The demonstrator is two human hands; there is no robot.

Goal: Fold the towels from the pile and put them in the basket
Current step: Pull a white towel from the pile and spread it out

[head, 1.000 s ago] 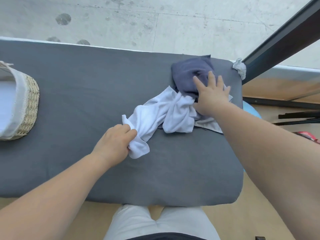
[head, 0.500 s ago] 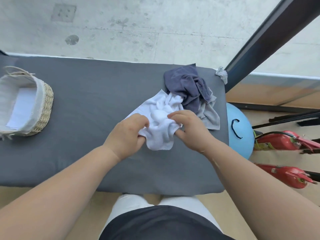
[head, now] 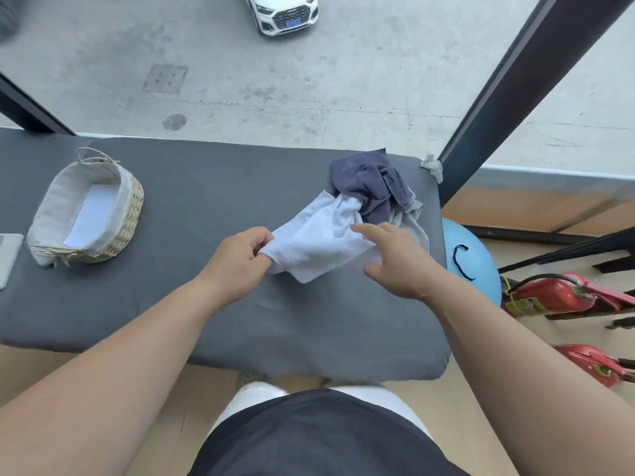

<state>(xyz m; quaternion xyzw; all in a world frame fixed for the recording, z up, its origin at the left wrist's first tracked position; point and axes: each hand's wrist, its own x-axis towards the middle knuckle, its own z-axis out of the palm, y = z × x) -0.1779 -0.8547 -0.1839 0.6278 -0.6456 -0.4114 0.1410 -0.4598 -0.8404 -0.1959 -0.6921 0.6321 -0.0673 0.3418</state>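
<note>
A white towel (head: 319, 237) lies partly spread on the grey table (head: 213, 187), its far end still tucked under the pile. My left hand (head: 240, 259) pinches the towel's left corner. My right hand (head: 395, 259) holds its right edge between thumb and fingers, index finger stretched out over the cloth. The pile at the back right holds a crumpled dark blue towel (head: 371, 187) over a light grey one (head: 417, 228). A woven basket (head: 129, 214) with a cloth lining stands at the left, with something flat and white on its bottom.
A flat grey piece (head: 8, 255) lies at the table's left edge. A small crumpled rag (head: 433, 166) sits at the far right corner by a dark window post. A blue ball (head: 474, 259) and red fire extinguishers (head: 556, 297) are on the floor to the right.
The white towel was bunched between both hands; now my hands have moved apart and drawn it out flatter. The view has tilted up, and the basket is now fully in sight.
</note>
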